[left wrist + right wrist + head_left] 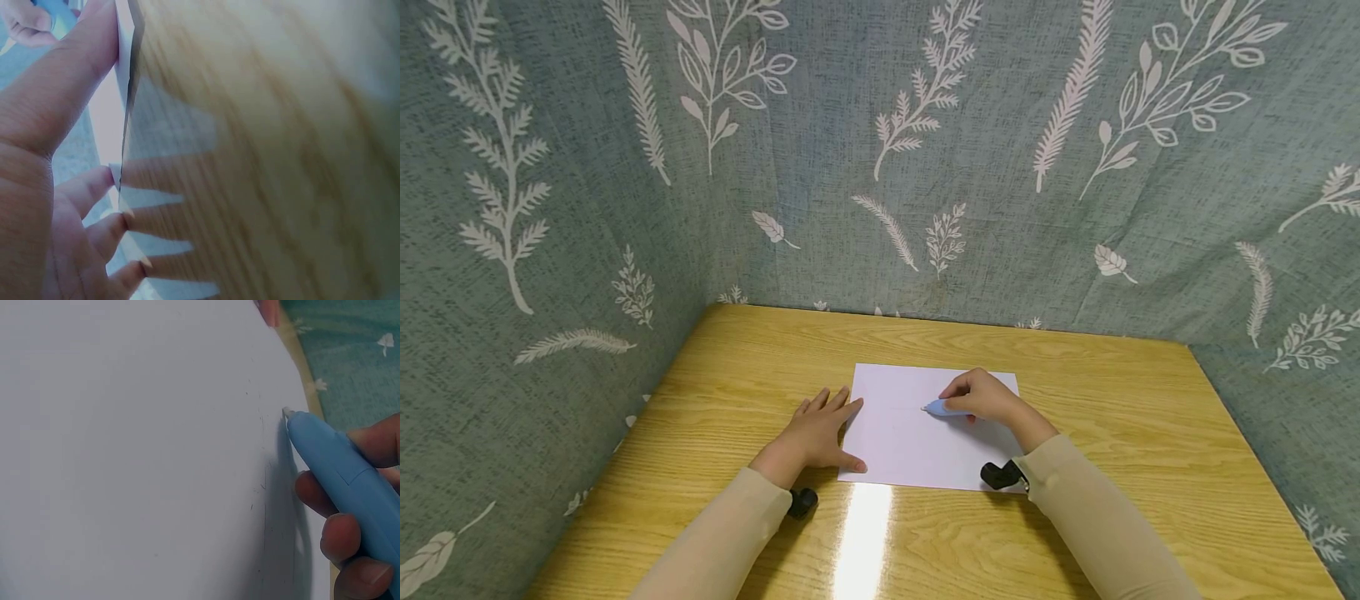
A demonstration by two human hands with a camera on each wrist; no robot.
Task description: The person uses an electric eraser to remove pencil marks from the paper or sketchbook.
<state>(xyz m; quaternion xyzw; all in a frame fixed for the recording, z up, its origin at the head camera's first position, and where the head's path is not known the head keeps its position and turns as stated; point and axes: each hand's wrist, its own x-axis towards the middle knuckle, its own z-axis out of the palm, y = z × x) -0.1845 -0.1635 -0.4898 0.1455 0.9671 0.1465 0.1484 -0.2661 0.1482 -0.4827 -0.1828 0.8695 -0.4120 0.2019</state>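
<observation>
The right hand pinched a blue pen-shaped tool, tip near the middle of the white paper on the table. The left hand lay spread at its left edge. Only thin lines showed; what was left, I couldn't tell.

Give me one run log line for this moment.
left hand: spread, thumb on paper; right hand: holds blue pen-shaped tool, tip at paper; paper: on table

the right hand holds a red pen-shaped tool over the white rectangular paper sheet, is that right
The colour is wrong: the right wrist view shows a light blue pen-shaped tool. The right hand does hold it over the white rectangular paper sheet.
</observation>
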